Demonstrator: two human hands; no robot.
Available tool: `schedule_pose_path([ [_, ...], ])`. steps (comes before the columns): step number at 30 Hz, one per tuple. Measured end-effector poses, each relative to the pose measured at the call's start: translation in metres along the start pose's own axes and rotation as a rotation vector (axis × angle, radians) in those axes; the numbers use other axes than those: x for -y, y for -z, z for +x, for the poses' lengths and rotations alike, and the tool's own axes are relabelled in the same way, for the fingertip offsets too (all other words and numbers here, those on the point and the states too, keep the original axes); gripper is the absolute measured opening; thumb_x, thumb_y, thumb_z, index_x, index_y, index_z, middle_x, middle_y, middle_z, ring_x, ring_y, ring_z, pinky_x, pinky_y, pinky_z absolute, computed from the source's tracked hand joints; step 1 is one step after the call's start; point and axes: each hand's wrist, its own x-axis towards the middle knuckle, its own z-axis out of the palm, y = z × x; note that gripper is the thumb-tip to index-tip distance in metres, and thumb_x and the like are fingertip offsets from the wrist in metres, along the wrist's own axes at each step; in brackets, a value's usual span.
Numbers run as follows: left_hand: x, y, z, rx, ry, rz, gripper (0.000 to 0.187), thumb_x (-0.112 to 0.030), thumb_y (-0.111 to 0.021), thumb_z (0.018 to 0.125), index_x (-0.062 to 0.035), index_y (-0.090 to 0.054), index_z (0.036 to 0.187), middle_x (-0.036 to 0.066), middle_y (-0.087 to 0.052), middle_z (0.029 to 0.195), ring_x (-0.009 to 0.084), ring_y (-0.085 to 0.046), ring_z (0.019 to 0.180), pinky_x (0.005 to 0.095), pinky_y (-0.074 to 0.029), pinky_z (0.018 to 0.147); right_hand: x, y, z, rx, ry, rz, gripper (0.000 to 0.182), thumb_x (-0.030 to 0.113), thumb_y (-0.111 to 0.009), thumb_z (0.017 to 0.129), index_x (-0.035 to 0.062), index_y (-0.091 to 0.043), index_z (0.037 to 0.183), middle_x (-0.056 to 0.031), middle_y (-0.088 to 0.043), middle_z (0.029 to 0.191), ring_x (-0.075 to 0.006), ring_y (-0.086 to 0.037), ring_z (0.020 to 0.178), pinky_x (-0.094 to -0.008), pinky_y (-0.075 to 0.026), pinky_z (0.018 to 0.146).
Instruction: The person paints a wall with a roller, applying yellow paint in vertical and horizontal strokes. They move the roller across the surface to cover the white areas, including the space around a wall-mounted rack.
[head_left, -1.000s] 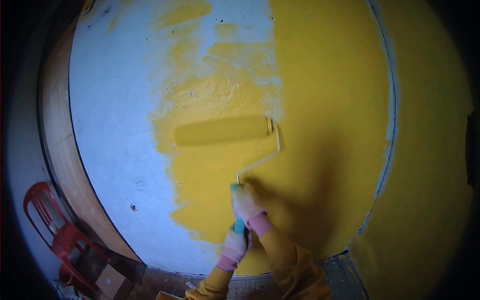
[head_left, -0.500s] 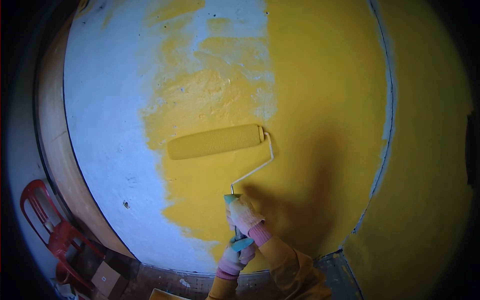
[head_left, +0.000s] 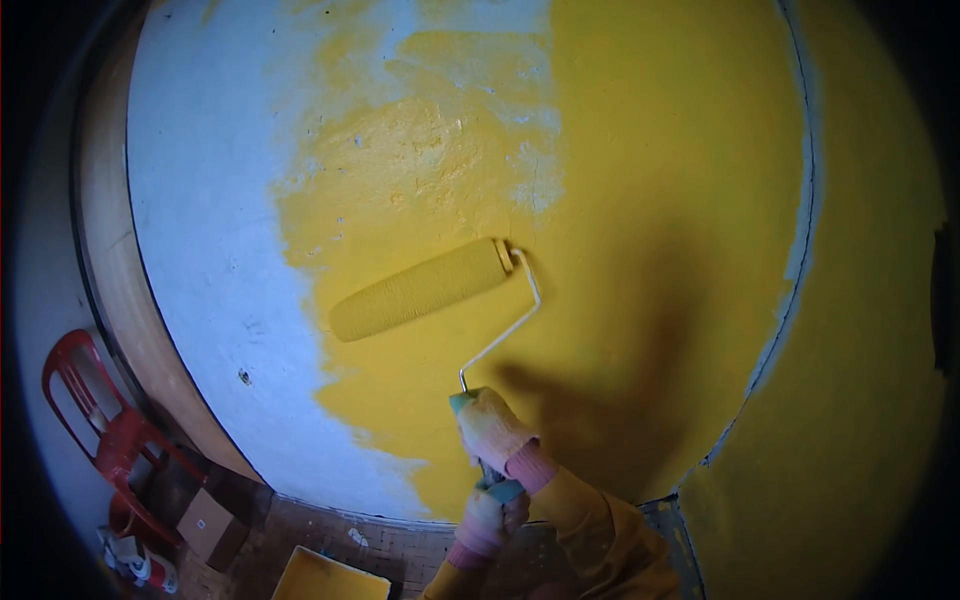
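Here's the roller point(head_left: 425, 290), a long, fat cylinder coated in yellow, its nap finely stippled, tilted with its right end high. It's at the wall point(head_left: 210, 230), in front of the yellow patch, and whether it presses or sits just off the surface I can't tell. Out of that right end comes the wire point(head_left: 517, 322), thin, pale and kinked, bending back down to the handle point(head_left: 460, 402), green at the top.

And look at the grip! The right hand point(head_left: 497, 425), up high, is closed round the top of the handle; the left hand point(head_left: 487, 522) is closed round it lower down, a teal bit showing just above. Both wear pale knit gloves with ribbed pink cuffs, and the sleeves point(head_left: 600, 520) behind are mustard cloth, creased on the right.

Out across the wall: glossy, lumpy yellow above the roller, ragged and streaky at its left edge, chalky pale blue beyond, pocked with small pits. To the right it's a smooth, even yellow, with a soft dark shadow, then a jagged crack point(head_left: 808, 180) edged in pale blue.

Down below, the tray point(head_left: 345, 564), straight-edged and yellow inside, sits on the scuffed, paint-spotted floor point(head_left: 420, 555). Over left, a cardboard box point(head_left: 212, 530), square-cornered, stands near the red plastic chair point(head_left: 122, 447) with its slatted, rounded back.
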Motion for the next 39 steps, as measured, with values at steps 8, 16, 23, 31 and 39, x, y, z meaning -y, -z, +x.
schedule_pose_path([
  [8, -0.006, -0.015, 0.026, 0.051, -0.372, 0.395, 0.005, -0.005, -0.047, 0.071, -0.0058, -0.046, 0.066, 0.000, -0.042, 0.051, 0.0072, -0.041, 0.042, 0.0206, -0.030, 0.035, 0.112, -0.054, -0.001, -0.091, 0.110, -1.825, 0.024, 0.006, -0.063, 0.057, -0.0007, -0.045, 0.072, -0.0125, -0.051, 0.059, -0.0255, -0.053, 0.063, -0.0332, -0.044, 0.059],
  [16, 0.010, -0.014, 0.026, -0.087, -0.154, -0.003, 0.013, -0.007, -0.048, 0.069, -0.0120, -0.041, 0.058, -0.002, -0.037, 0.046, 0.0103, -0.036, 0.034, 0.0215, -0.025, 0.032, 0.051, -0.029, -0.009, -0.324, 0.398, -1.337, 0.012, 0.011, -0.052, 0.070, 0.0016, -0.045, 0.072, -0.0099, -0.048, 0.055, -0.0230, -0.053, 0.053, -0.0329, -0.043, 0.047],
  [23, 0.029, -0.006, 0.003, -0.168, -0.230, 0.138, 0.010, -0.002, -0.050, 0.066, -0.0111, -0.045, 0.067, -0.001, -0.040, 0.049, 0.0092, -0.038, 0.036, 0.0218, -0.027, 0.033, 0.035, -0.038, -0.044, -0.330, 0.247, -1.200, 0.007, 0.007, -0.046, 0.072, 0.0008, -0.045, 0.072, -0.0107, -0.050, 0.060, -0.0233, -0.054, 0.057, -0.0330, -0.042, 0.047],
  [31, -0.001, 0.001, 0.027, -0.080, -0.133, 0.169, 0.013, -0.008, -0.048, 0.070, -0.0116, -0.041, 0.060, -0.001, -0.035, 0.045, 0.0091, -0.031, 0.032, 0.0219, -0.022, 0.030, 0.057, -0.039, -0.019, -0.454, -0.085, -0.240, 0.025, 0.020, -0.043, 0.080, 0.0077, -0.041, 0.059, -0.0011, -0.038, 0.043, -0.0133, -0.038, 0.033, -0.0278, -0.030, 0.031],
  [39, -0.007, 0.020, 0.018, -0.201, -0.128, 0.453, 0.015, -0.013, -0.047, 0.072, -0.0071, -0.040, 0.061, 0.003, -0.037, 0.045, 0.0129, -0.036, 0.034, 0.0239, -0.023, 0.030, -0.047, 0.015, 0.022, -0.196, 0.337, -0.172, 0.014, 0.015, -0.046, 0.079, 0.0112, -0.039, 0.068, 0.0019, -0.034, 0.048, -0.0103, -0.041, 0.044, -0.0231, -0.033, 0.035],
])
